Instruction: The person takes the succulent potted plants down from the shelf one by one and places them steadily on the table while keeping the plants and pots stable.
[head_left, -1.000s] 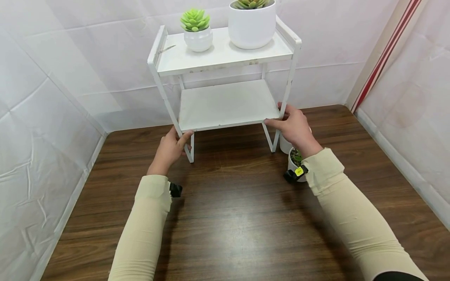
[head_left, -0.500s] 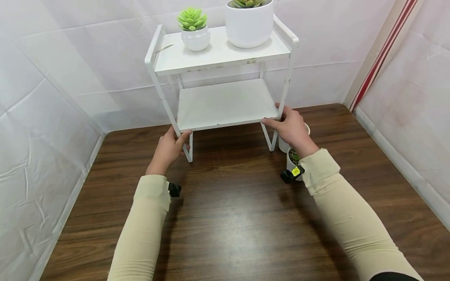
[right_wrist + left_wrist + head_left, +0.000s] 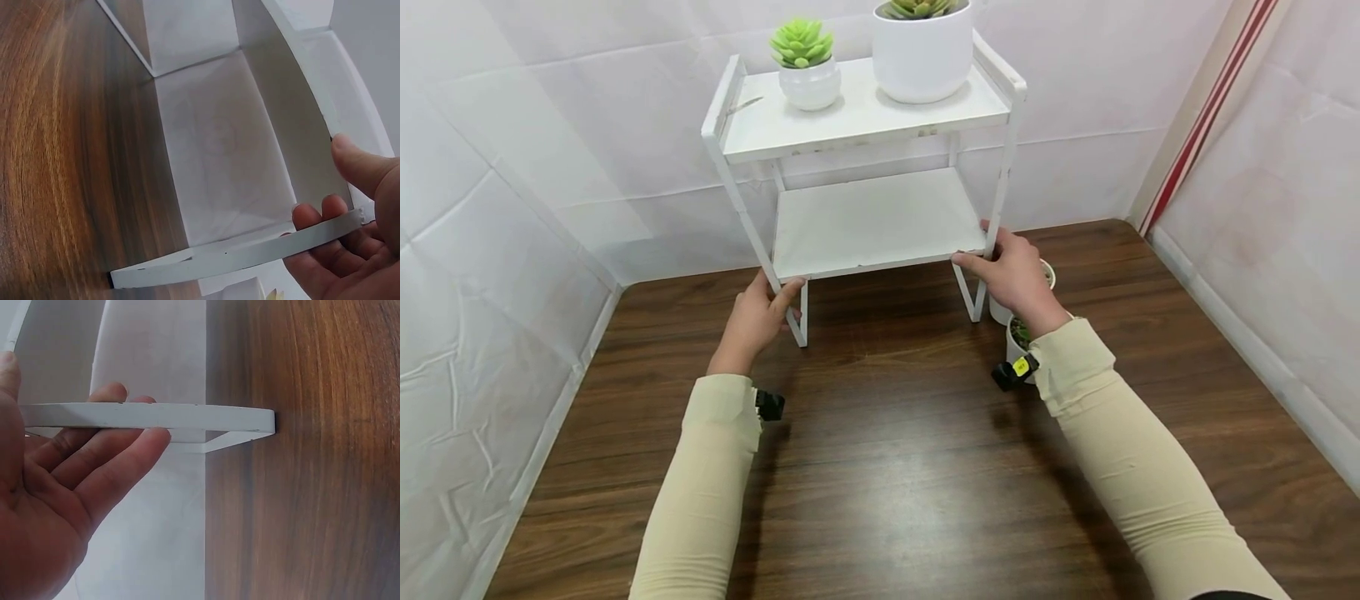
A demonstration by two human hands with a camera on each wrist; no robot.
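A white two-tier rack with slim flat legs (image 3: pixel 872 221) stands upright between the hands, towards the far side of a dark brown wood-grain table (image 3: pixel 880 467). The left hand (image 3: pixel 754 325) grips its left front leg at the lower shelf's corner; the right hand (image 3: pixel 1018 271) grips the right front corner, thumb on the shelf edge. A small white round pot with a bright green succulent (image 3: pixel 811 86) sits on top beside a larger white pot (image 3: pixel 922 62)
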